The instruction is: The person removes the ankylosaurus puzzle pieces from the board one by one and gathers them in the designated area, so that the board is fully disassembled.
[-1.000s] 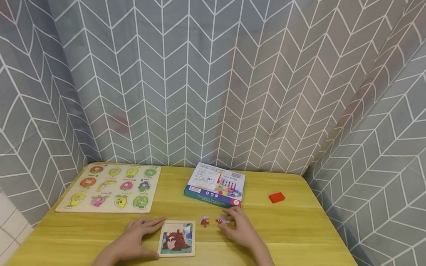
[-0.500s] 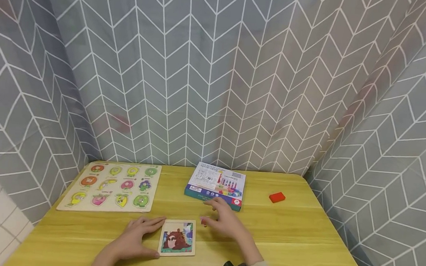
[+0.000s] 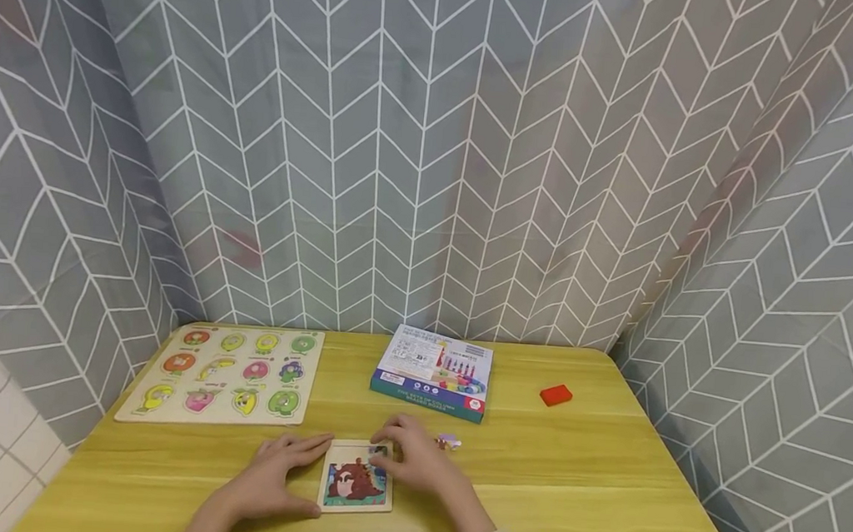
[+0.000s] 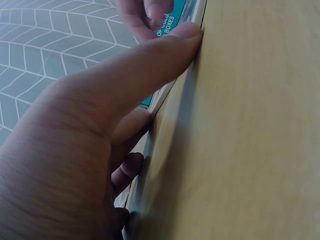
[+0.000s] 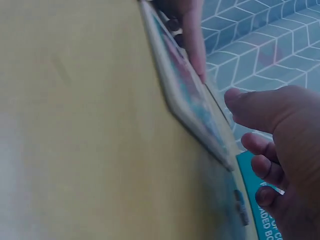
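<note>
A small square jigsaw puzzle (image 3: 354, 512) in a pale wooden frame lies on the table, showing a brown animal picture. My left hand (image 3: 270, 475) rests at its left side, index fingertip at the upper left corner and thumb at the lower left, fingers fairly straight. Over the frame's upper right part is my right hand (image 3: 415, 457), thumb and index fingertips close together at a small puzzle piece, mostly hidden by the fingers. Another loose puzzle piece (image 3: 447, 441), purple and brown, lies on the table just right of that hand.
Behind the hands stands a flat toy box (image 3: 429, 372) with a teal side. A wooden fruit puzzle board (image 3: 230, 376) lies at the back left. One red block (image 3: 555, 395) sits at the right of the yellow wooden table (image 3: 604, 497). Patterned curtains surround it.
My right hand has moved left from the loose pieces to the framed puzzle, and the nearer loose piece no longer shows on the table. The left hand stays in place.
</note>
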### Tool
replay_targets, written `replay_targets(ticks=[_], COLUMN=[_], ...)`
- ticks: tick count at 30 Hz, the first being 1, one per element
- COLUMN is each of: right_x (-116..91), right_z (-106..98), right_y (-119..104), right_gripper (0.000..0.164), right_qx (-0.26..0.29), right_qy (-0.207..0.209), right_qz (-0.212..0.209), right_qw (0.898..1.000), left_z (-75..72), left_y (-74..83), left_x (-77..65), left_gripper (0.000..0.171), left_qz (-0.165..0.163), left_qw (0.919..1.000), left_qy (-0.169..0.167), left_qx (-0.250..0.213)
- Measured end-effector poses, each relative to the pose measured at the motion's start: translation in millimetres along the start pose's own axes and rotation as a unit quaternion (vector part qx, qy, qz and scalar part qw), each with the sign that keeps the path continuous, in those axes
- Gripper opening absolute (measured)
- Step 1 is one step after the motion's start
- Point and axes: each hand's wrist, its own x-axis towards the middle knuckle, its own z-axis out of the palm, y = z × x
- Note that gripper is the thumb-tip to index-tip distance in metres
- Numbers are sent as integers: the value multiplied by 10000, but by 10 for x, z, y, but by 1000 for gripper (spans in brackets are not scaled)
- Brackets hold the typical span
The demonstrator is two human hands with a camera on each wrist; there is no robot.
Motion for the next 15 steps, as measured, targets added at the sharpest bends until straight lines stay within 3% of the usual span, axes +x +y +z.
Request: replay_targets(ticks=[5, 15], right_x=[-37, -71], right_z=[82, 136], right_y=[0, -15], right_gripper=[10, 10], right_qx=[-86, -195], right_qy=[-101, 50], right_qz=[-58, 141], right_qw=[9999, 9997], left_z=[-6, -22], left_y=[9, 30], left_x=[-14, -3], left_gripper=[100, 102], left_qz=[-11, -164], left_qw=[10000, 9998], left_qy=[-18, -109], left_qx=[-8, -80])
